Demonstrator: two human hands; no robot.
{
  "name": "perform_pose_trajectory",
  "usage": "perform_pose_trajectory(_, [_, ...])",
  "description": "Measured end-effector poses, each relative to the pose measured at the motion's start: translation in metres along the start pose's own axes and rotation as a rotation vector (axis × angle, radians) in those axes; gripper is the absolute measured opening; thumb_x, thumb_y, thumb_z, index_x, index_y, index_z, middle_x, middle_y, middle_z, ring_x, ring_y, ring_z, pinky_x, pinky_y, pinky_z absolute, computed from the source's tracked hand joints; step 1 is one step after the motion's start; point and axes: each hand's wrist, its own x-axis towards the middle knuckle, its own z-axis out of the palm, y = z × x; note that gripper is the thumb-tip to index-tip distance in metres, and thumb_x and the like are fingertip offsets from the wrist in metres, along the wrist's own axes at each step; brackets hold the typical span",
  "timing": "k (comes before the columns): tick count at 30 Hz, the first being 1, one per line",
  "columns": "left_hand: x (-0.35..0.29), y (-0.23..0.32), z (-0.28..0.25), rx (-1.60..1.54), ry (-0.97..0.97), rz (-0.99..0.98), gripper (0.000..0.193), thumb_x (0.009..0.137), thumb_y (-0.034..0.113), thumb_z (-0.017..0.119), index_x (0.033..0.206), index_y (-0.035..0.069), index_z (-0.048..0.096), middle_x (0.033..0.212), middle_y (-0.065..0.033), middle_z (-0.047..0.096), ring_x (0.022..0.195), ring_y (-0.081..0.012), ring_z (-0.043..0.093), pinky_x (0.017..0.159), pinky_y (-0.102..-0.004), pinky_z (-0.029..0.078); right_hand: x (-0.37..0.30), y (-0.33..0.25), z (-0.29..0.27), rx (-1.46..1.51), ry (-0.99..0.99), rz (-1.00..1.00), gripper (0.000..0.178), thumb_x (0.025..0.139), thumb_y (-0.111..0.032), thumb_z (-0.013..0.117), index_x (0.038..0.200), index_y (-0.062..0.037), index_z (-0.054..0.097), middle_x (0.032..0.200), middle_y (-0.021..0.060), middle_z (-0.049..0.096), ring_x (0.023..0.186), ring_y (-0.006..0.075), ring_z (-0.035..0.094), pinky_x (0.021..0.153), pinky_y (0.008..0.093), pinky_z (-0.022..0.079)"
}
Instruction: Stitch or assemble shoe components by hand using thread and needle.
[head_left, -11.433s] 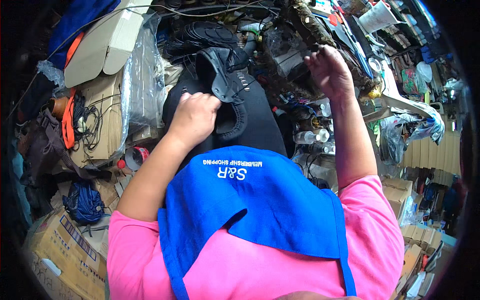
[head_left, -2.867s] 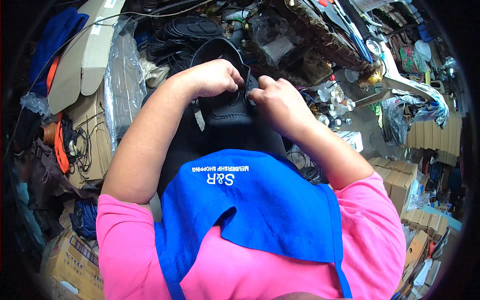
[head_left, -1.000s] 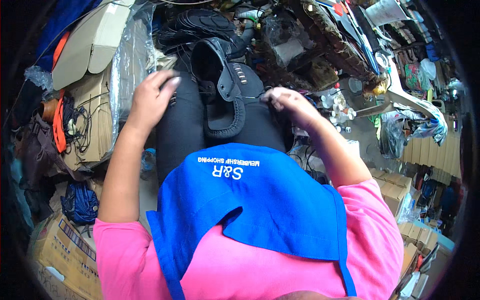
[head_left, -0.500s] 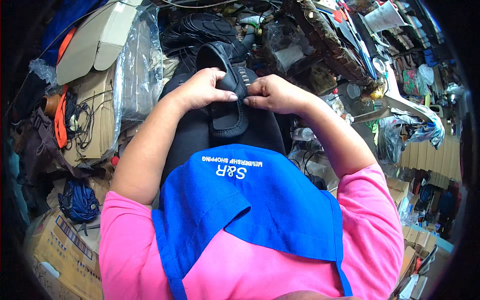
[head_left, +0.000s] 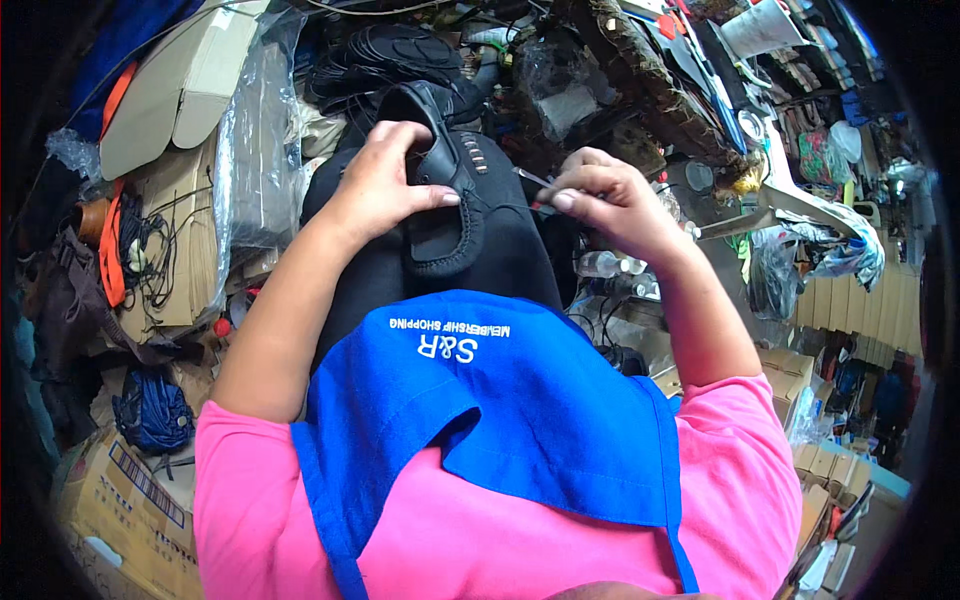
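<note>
A black shoe with stitching along its sole edge lies over my dark-trousered lap, its opening toward the far side. My left hand grips the shoe's side, thumb on the upper and fingers at the opening. To the right of the shoe, my right hand is raised and closed around a thin metal tool, awl-like, its slim end toward the shoe. A dark thread seems to run from the shoe's edge toward this hand. Its far end is hard to make out.
A blue apron covers my lap's near part. Black shoe soles are heaped beyond the shoe. Flattened cardboard and a plastic-wrapped stack stand at left. Clear bottles lie at right, near a metal stand.
My right hand has drawn away from the shoe to the right, and the thin metal tool now shows in it. My left hand keeps its hold, with the shoe shifted slightly left.
</note>
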Motion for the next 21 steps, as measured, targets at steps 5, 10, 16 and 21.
perform_pose_trajectory(5, [-0.032,0.021,-0.017,0.158,0.125,-0.074,0.056,0.061,0.022,0.082,0.106,0.004,0.055,0.108,-0.0127,0.053,0.101,-0.031,0.055,0.087,-0.0376,0.045,0.012,0.01,0.028,-0.138,-0.051,-0.029,0.02,0.08,-0.004,0.066,0.099,-0.0079,0.07,0.082,0.0049,0.059,0.079,0.0164,0.059,0.071,0.0279,0.047])
perform_pose_trajectory(10, [-0.041,0.023,-0.015,0.161,0.011,-0.112,0.048,0.066,0.015,0.077,0.107,0.002,0.055,0.104,-0.0141,0.055,0.098,-0.0328,0.056,0.085,-0.0369,0.046,0.027,0.012,0.037,-0.253,-0.059,-0.084,0.023,0.079,-0.004,0.066,0.101,-0.0104,0.07,0.081,0.0061,0.059,0.075,0.017,0.06,0.067,0.0283,0.048])
perform_pose_trajectory(16, [-0.043,0.024,-0.015,0.153,0.014,-0.026,0.033,0.074,0.002,0.061,0.107,0.002,0.056,0.103,-0.0148,0.055,0.096,-0.0338,0.057,0.083,-0.0386,0.047,0.028,0.015,0.038,-0.371,-0.052,-0.103,0.022,0.078,-0.006,0.067,0.099,-0.01,0.07,0.08,0.0073,0.059,0.074,0.0189,0.061,0.067,0.0291,0.049])
perform_pose_trajectory(21, [-0.043,0.025,-0.019,0.115,0.014,0.049,0.035,0.074,-0.007,0.048,0.107,0.003,0.057,0.102,-0.0159,0.054,0.095,-0.0347,0.057,0.084,-0.0392,0.047,0.031,0.008,0.037,-0.431,-0.039,-0.052,0.02,0.076,-0.005,0.067,0.095,-0.0085,0.071,0.078,0.0085,0.059,0.071,0.0203,0.062,0.064,0.03,0.049])
